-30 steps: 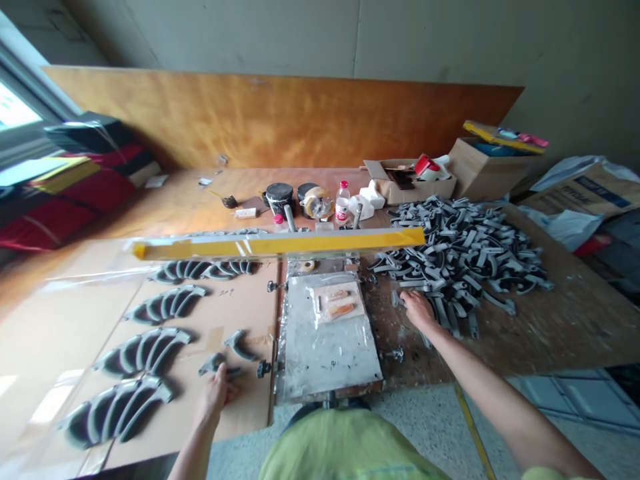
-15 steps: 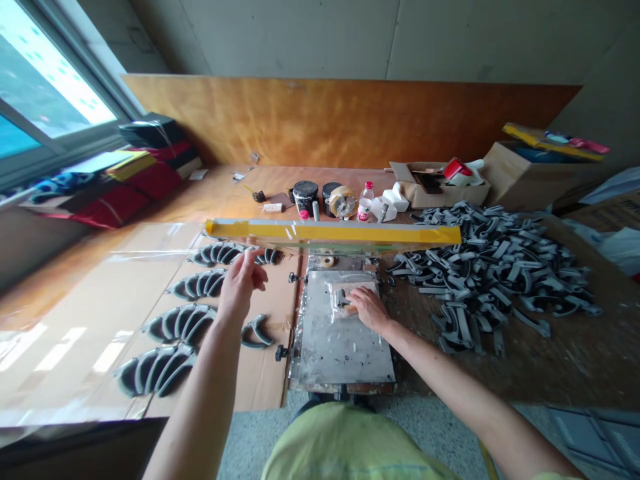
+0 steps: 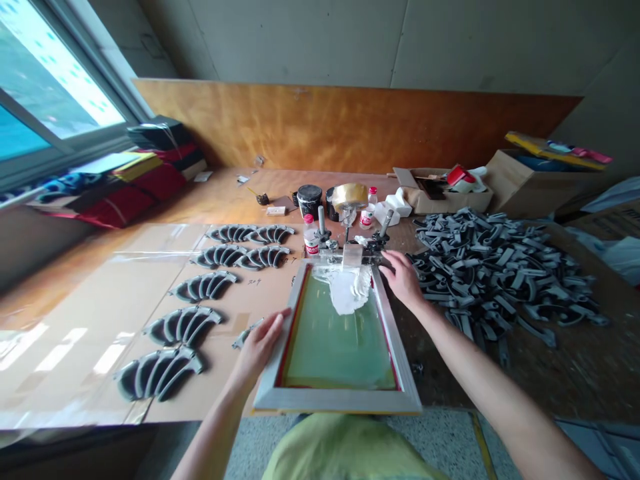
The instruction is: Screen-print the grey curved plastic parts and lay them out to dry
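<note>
A screen printing frame (image 3: 270, 380) with metal rails and green mesh (image 3: 335, 353) lies lowered in front of me. White ink (image 3: 345, 297) is smeared over the mesh's far end, where a pale squeegee (image 3: 353, 256) stands against the hinge clamps (image 3: 380, 245). My left hand (image 3: 263, 343) grips the left rail, fingers along its edge. Beside the far right corner, my right hand (image 3: 403, 277) is open, its fingers reaching toward the clamps and squeegee. A grey curved plastic part (image 3: 245, 333) lies partly hidden behind my left hand. The plate under the frame is covered.
Rows of grey curved parts (image 3: 183, 320) lie on cardboard (image 3: 100, 293) at left. A large heap of similar parts (image 3: 500, 267) is at right. Behind the frame stand bottles (image 3: 311, 240), black tubs (image 3: 309, 200) and a tape roll (image 3: 350, 195). Boxes (image 3: 450, 200) sit at the back right.
The frame has swung down from its raised position over the plate. My left hand has come nearer along with it; my right hand has left the small part on the plate and moved toward the squeegee.
</note>
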`<state>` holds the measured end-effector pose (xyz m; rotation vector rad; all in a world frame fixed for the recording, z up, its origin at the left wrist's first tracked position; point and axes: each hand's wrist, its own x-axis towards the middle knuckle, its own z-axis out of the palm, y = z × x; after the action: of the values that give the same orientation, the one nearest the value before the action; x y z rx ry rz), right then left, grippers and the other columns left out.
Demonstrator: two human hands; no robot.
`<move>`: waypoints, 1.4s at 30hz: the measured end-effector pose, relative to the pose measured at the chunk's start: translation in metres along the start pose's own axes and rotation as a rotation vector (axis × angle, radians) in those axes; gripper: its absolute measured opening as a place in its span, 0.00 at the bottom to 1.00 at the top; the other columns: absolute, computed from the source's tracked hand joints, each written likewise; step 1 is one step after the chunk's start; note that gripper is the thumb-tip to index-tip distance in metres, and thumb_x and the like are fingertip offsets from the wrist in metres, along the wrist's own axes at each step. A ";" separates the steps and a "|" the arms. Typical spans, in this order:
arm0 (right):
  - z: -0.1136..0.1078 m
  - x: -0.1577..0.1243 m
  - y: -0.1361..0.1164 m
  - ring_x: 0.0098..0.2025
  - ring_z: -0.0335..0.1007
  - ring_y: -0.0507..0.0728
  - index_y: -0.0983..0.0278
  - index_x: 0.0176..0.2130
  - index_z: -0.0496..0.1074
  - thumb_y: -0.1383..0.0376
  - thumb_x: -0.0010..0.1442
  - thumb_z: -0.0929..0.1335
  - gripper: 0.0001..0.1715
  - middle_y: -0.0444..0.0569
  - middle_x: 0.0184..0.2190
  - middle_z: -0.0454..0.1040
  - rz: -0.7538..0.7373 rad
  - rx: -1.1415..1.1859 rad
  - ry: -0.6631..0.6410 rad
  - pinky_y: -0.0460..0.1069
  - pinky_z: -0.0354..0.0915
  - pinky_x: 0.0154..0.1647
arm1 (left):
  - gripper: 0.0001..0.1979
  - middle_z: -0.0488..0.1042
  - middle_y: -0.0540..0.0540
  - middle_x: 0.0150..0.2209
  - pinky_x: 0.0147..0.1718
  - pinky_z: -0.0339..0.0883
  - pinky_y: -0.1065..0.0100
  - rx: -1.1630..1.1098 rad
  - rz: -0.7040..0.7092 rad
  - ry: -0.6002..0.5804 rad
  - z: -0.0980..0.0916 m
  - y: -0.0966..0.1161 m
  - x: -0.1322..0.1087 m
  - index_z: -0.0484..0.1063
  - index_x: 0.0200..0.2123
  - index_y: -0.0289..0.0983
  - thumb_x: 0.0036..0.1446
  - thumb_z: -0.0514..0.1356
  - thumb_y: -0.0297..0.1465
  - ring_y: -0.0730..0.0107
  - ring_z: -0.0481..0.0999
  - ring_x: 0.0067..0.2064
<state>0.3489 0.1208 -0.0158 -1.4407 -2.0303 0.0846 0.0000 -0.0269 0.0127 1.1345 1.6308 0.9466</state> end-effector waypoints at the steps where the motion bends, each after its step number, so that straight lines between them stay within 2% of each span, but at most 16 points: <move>1: 0.003 0.013 -0.008 0.58 0.62 0.63 0.62 0.61 0.64 0.63 0.62 0.65 0.28 0.57 0.58 0.65 -0.056 -0.003 -0.015 0.59 0.61 0.59 | 0.39 0.78 0.46 0.33 0.35 0.69 0.65 -0.019 -0.045 -0.022 0.006 -0.017 0.001 0.69 0.59 0.36 0.50 0.59 0.56 0.60 0.76 0.37; 3: 0.013 0.033 -0.026 0.58 0.63 0.63 0.63 0.58 0.65 0.66 0.58 0.70 0.29 0.57 0.56 0.67 -0.152 -0.055 -0.136 0.57 0.62 0.58 | 0.45 0.74 0.51 0.28 0.30 0.65 0.68 -0.060 -0.108 -0.051 0.018 -0.048 0.006 0.58 0.65 0.36 0.50 0.59 0.56 0.65 0.73 0.30; 4: 0.020 0.040 -0.035 0.55 0.65 0.62 0.63 0.55 0.68 0.68 0.57 0.70 0.26 0.56 0.53 0.70 -0.165 -0.097 -0.221 0.56 0.63 0.55 | 0.46 0.71 0.53 0.26 0.28 0.63 0.69 -0.056 -0.115 -0.043 0.023 -0.061 0.009 0.56 0.67 0.36 0.50 0.59 0.56 0.68 0.70 0.28; 6: 0.033 0.046 -0.046 0.47 0.70 0.61 0.64 0.46 0.72 0.71 0.57 0.69 0.16 0.54 0.42 0.75 -0.137 -0.182 -0.380 0.52 0.65 0.48 | 0.45 0.67 0.54 0.26 0.27 0.61 0.70 -0.030 -0.111 -0.023 0.029 -0.080 0.016 0.56 0.66 0.37 0.52 0.58 0.55 0.70 0.67 0.26; 8: 0.041 0.042 -0.051 0.42 0.71 0.59 0.64 0.39 0.74 0.73 0.57 0.67 0.09 0.53 0.37 0.76 -0.099 -0.239 -0.474 0.50 0.65 0.44 | 0.43 0.68 0.53 0.27 0.28 0.61 0.70 -0.013 -0.116 -0.031 0.031 -0.090 0.021 0.57 0.66 0.38 0.52 0.58 0.54 0.69 0.67 0.28; 12: 0.041 0.014 -0.053 0.42 0.70 0.59 0.64 0.35 0.74 0.76 0.54 0.65 0.11 0.53 0.36 0.77 -0.204 -0.224 -0.516 0.50 0.63 0.43 | 0.42 0.70 0.51 0.30 0.30 0.62 0.69 -0.026 -0.142 -0.070 0.029 -0.089 0.022 0.59 0.65 0.37 0.53 0.57 0.54 0.67 0.69 0.31; 16: 0.019 -0.019 -0.053 0.41 0.69 0.58 0.64 0.36 0.74 0.78 0.52 0.64 0.15 0.51 0.35 0.76 -0.438 -0.139 -0.591 0.50 0.63 0.40 | 0.43 0.73 0.49 0.32 0.32 0.64 0.67 -0.070 -0.174 -0.083 0.029 -0.083 0.019 0.60 0.64 0.36 0.51 0.58 0.55 0.65 0.71 0.33; 21: -0.005 -0.015 -0.049 0.39 0.69 0.56 0.62 0.32 0.74 0.79 0.48 0.65 0.16 0.47 0.32 0.75 -0.526 -0.052 -0.674 0.48 0.62 0.39 | 0.42 0.74 0.48 0.32 0.32 0.65 0.67 -0.078 -0.177 -0.056 0.032 -0.081 0.017 0.63 0.62 0.35 0.50 0.59 0.55 0.64 0.73 0.33; 23: -0.002 -0.008 -0.051 0.37 0.68 0.56 0.61 0.31 0.74 0.80 0.48 0.65 0.16 0.46 0.30 0.75 -0.486 -0.015 -0.651 0.48 0.61 0.39 | 0.41 0.75 0.48 0.32 0.31 0.66 0.67 -0.086 -0.168 -0.045 0.032 -0.081 0.018 0.65 0.60 0.34 0.50 0.59 0.55 0.64 0.73 0.32; 25: 0.009 -0.008 -0.055 0.39 0.68 0.57 0.62 0.32 0.75 0.80 0.51 0.65 0.16 0.47 0.32 0.75 -0.416 -0.014 -0.546 0.49 0.62 0.40 | 0.39 0.75 0.48 0.31 0.31 0.66 0.67 -0.091 -0.157 -0.044 0.030 -0.080 0.018 0.67 0.58 0.35 0.49 0.60 0.54 0.65 0.73 0.32; 28: 0.024 -0.029 -0.059 0.42 0.67 0.60 0.65 0.38 0.76 0.80 0.55 0.62 0.18 0.53 0.36 0.75 -0.394 -0.037 -0.399 0.52 0.63 0.44 | 0.38 0.74 0.50 0.29 0.29 0.65 0.68 -0.098 -0.137 -0.050 0.028 -0.079 0.017 0.67 0.57 0.35 0.50 0.60 0.54 0.66 0.73 0.30; 31: 0.023 -0.050 -0.056 0.43 0.66 0.59 0.65 0.42 0.75 0.79 0.57 0.62 0.19 0.53 0.37 0.75 -0.459 0.003 -0.397 0.52 0.64 0.45 | 0.37 0.73 0.51 0.27 0.28 0.64 0.69 -0.123 -0.123 -0.050 0.028 -0.080 0.017 0.67 0.57 0.35 0.50 0.61 0.53 0.67 0.72 0.29; 33: 0.016 -0.047 -0.053 0.41 0.67 0.58 0.63 0.43 0.75 0.77 0.57 0.64 0.18 0.51 0.36 0.75 -0.469 0.035 -0.431 0.51 0.64 0.44 | 0.38 0.73 0.50 0.28 0.28 0.64 0.69 -0.137 -0.127 -0.051 0.028 -0.080 0.017 0.67 0.56 0.34 0.49 0.61 0.54 0.67 0.73 0.29; 36: 0.011 -0.015 -0.054 0.42 0.70 0.56 0.57 0.48 0.74 0.69 0.59 0.69 0.16 0.47 0.39 0.76 -0.357 0.035 -0.418 0.49 0.65 0.44 | 0.40 0.75 0.49 0.28 0.28 0.65 0.69 -0.148 -0.151 -0.070 0.026 -0.072 0.015 0.66 0.58 0.34 0.48 0.62 0.54 0.66 0.73 0.29; 40: 0.014 0.043 -0.060 0.41 0.73 0.56 0.49 0.60 0.66 0.62 0.56 0.74 0.34 0.44 0.44 0.76 -0.126 -0.042 -0.391 0.48 0.65 0.42 | 0.44 0.77 0.49 0.29 0.28 0.67 0.68 -0.151 -0.169 -0.099 0.013 -0.035 0.007 0.62 0.63 0.36 0.47 0.63 0.54 0.62 0.76 0.32; 42: 0.010 0.063 -0.055 0.40 0.73 0.57 0.49 0.63 0.62 0.61 0.56 0.74 0.39 0.46 0.45 0.76 -0.066 -0.096 -0.348 0.48 0.65 0.40 | 0.40 0.78 0.47 0.31 0.30 0.68 0.67 -0.135 -0.142 -0.078 0.003 -0.008 0.003 0.68 0.59 0.38 0.47 0.63 0.54 0.59 0.77 0.35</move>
<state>0.2860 0.1566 0.0268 -1.4982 -2.3886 0.2266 0.0002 -0.0256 0.0034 0.9403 1.5394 0.8956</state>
